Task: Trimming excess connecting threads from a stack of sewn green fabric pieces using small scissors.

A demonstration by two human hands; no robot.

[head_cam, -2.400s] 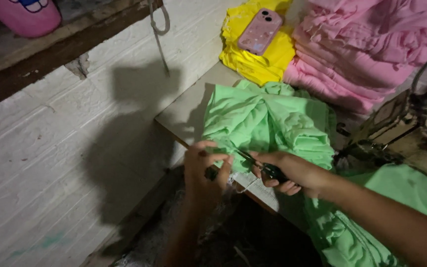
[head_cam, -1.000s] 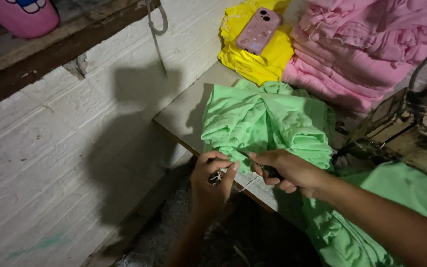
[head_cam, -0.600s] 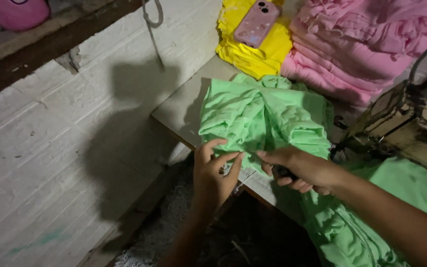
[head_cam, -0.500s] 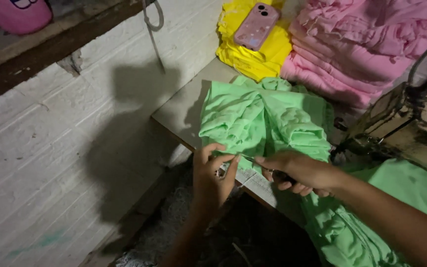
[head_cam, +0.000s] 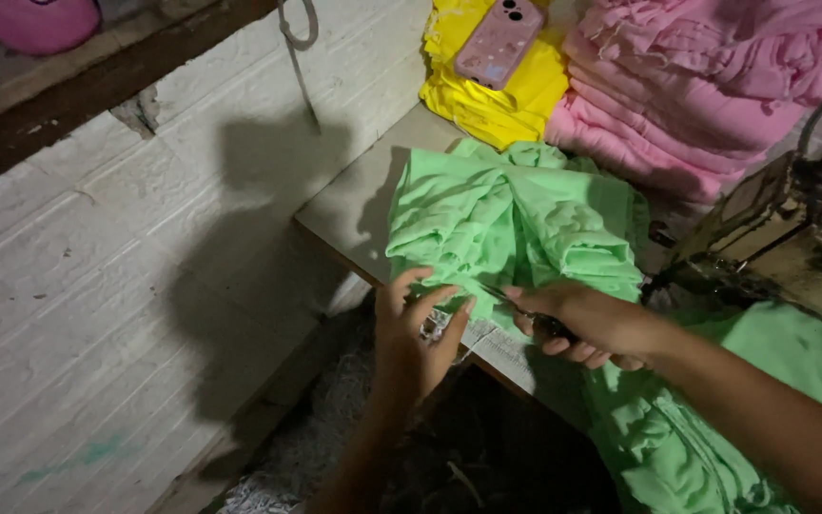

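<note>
Green ruffled garment (head_cam: 516, 224) lies bunched on the table edge (head_cam: 354, 205); the left hand (head_cam: 416, 328) has shifted up to pinch its hem, while the right hand (head_cam: 587, 319) stays clenched around small scissors (head_cam: 525, 309), trimming.

A pale worktable (head_cam: 354, 205) against the white wall carries a green garment (head_cam: 516, 219), with folded yellow cloth (head_cam: 492, 95) and stacked pink cloth (head_cam: 696, 86) lying beyond that garment.
</note>
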